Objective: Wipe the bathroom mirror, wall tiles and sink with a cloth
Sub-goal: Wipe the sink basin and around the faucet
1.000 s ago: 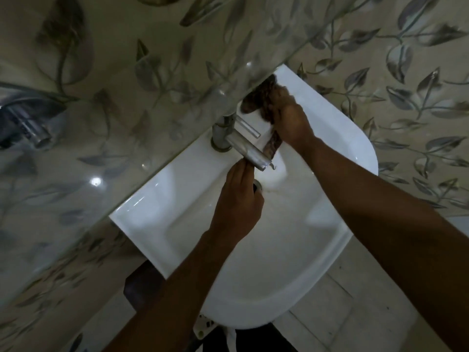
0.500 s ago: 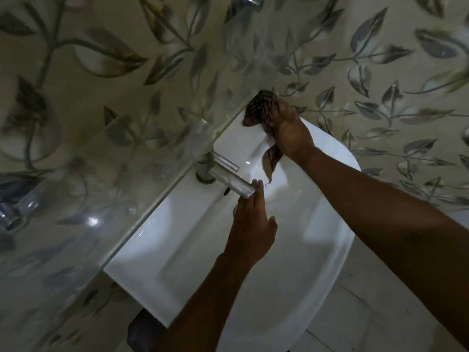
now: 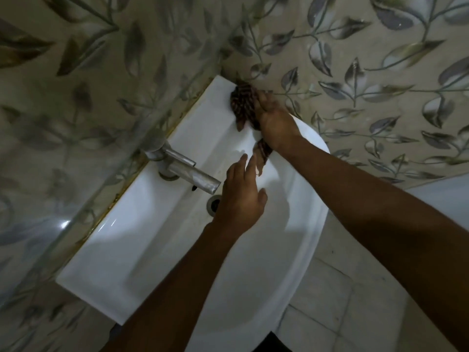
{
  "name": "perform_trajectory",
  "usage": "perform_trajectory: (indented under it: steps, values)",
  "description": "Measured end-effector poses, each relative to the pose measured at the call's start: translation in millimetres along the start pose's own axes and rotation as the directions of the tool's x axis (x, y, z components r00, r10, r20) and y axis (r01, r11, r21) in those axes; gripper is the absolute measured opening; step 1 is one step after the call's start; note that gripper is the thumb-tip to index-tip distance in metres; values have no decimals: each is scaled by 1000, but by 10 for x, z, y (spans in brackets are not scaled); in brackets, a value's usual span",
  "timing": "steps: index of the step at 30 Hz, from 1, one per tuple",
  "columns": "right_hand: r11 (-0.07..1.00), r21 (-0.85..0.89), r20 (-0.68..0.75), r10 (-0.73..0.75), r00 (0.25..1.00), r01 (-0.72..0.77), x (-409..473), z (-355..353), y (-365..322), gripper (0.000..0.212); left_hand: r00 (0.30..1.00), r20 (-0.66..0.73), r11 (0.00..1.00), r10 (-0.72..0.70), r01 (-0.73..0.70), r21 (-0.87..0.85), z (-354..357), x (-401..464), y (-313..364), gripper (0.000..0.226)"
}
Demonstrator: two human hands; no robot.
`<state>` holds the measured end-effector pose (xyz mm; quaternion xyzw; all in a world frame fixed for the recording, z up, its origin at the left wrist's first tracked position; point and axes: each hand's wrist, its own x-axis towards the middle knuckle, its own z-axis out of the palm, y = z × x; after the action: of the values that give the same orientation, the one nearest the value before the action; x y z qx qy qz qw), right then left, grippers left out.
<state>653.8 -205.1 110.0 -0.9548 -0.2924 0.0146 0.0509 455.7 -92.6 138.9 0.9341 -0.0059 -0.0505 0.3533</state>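
A white sink (image 3: 142,240) is fixed to leaf-patterned wall tiles (image 3: 355,80). My right hand (image 3: 275,120) presses a dark striped cloth (image 3: 242,101) onto the sink's far right corner, where the rim meets the tiles. One end of the cloth hangs below my wrist into the basin. My left hand (image 3: 241,196) hovers over the basin beside the tap spout, fingers spread, holding nothing. No mirror is in view.
A chrome tap (image 3: 185,171) juts over the basin from the back ledge. The drain (image 3: 214,203) shows beside my left hand. A glossy tiled wall (image 3: 76,110) runs along the left. Pale floor tiles (image 3: 330,301) lie below the sink at right.
My left hand has come off the tap spout and opened over the basin. My right hand keeps the cloth in the sink's far corner. The view has shifted towards the right wall.
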Motion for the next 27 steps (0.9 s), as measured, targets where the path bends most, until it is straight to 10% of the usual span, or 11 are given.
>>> perform_trajectory:
  steps: [5, 12, 20, 27]
  values:
    - [991, 119, -93, 63, 994, -52, -336, 25, 256, 61, 999, -22, 999, 30, -31, -45, 20, 41, 0, 52]
    - [945, 154, -87, 303, 949, -288, -1300, -3, 514, 62, 1000, 2, 986, -3, 4, -168, 186, 120, 98, 60]
    - [978, 152, -64, 154, 986, -143, -809, 1, 394, 71, 997, 71, 991, 34, -24, -129, 228, 265, 306, 65]
    - [929, 215, -133, 332, 934, -300, -1504, 62, 487, 68, 998, 53, 995, -24, 29, -94, 133, 147, 211, 70]
